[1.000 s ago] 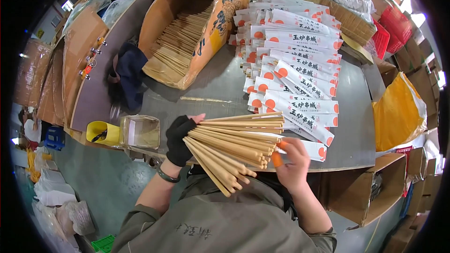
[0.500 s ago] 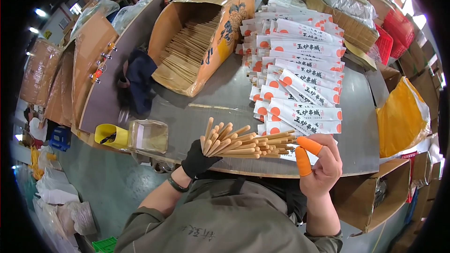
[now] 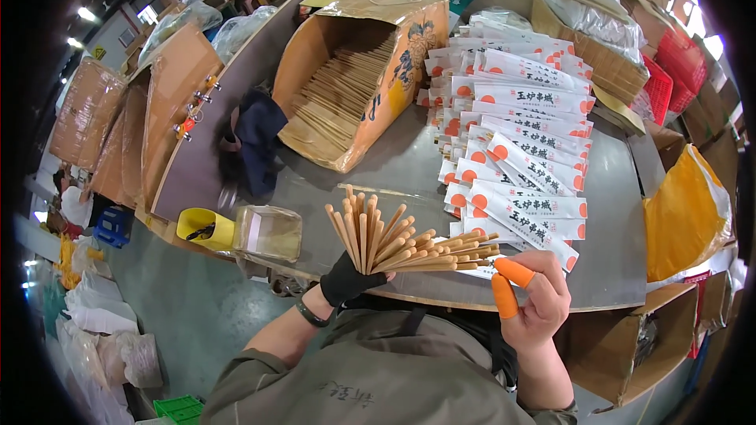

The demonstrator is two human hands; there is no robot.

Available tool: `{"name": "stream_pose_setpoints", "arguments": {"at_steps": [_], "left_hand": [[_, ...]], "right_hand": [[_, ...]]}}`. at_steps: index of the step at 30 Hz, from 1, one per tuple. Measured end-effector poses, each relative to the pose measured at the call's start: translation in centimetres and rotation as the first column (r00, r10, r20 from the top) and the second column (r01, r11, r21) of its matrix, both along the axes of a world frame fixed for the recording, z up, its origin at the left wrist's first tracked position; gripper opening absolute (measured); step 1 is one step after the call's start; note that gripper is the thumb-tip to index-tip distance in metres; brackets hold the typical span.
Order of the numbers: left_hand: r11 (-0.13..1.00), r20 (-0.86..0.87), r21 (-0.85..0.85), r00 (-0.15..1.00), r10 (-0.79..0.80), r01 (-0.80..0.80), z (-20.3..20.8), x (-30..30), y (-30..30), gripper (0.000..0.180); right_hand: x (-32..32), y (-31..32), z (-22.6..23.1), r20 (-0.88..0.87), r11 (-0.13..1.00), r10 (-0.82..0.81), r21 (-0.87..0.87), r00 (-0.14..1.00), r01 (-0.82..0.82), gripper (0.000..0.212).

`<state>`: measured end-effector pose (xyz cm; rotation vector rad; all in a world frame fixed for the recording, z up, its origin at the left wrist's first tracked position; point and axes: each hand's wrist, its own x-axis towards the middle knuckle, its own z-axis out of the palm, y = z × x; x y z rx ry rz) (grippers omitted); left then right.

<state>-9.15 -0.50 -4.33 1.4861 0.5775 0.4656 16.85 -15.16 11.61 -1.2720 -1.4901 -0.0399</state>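
Observation:
A loose, fanned bundle of wooden chopsticks (image 3: 394,244) rests in my left hand (image 3: 346,279), which wears a black glove and is closed round the lower left part. Several chopsticks there point up and away, while others lie sideways to the right. Just past their right-hand ends is my right hand (image 3: 535,299), with orange finger cots on thumb and forefinger. These two fingers stand apart with nothing between them; the others are curled. Beyond the bundle lies a heap of white paper chopstick sleeves (image 3: 543,142) with red dots, wooden ends showing at some left edges.
An open cardboard box (image 3: 409,71) full of thin light-brown pieces lies at the table's far middle. Dark blue cloth (image 3: 260,142), a yellow scoop-like container (image 3: 206,228) and a clear-sided box (image 3: 272,232) are on the left. Cartons and a yellow sack (image 3: 685,212) stand right of the table.
The whole view has shifted. Chopsticks at the left of the bundle now fan more upright. My right fingertips have drawn slightly away from the chopstick ends.

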Motion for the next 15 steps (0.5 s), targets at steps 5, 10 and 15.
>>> {"name": "stream_pose_setpoints", "arguments": {"at_steps": [5,10,15], "left_hand": [[0.996,0.009,-0.012,0.996,0.088,-0.088,1.3,0.6,-0.5,0.059],[0.844,-0.229,0.519,0.973,-0.013,0.134,-2.4,-0.2,0.6,0.055],[0.959,-0.073,0.277,0.996,-0.049,0.067,-2.8,-0.5,0.9,0.056]], "right_hand": [[-0.2,-0.1,-1.6,-0.014,0.998,-0.059,-0.036,0.998,0.059,0.018],[1.0,0.2,-8.4,0.266,0.925,-0.015,-0.363,0.964,0.115,0.027],[0.3,0.1,-10.4,0.568,0.825,0.198,-0.537,0.799,0.177,0.037]]}}
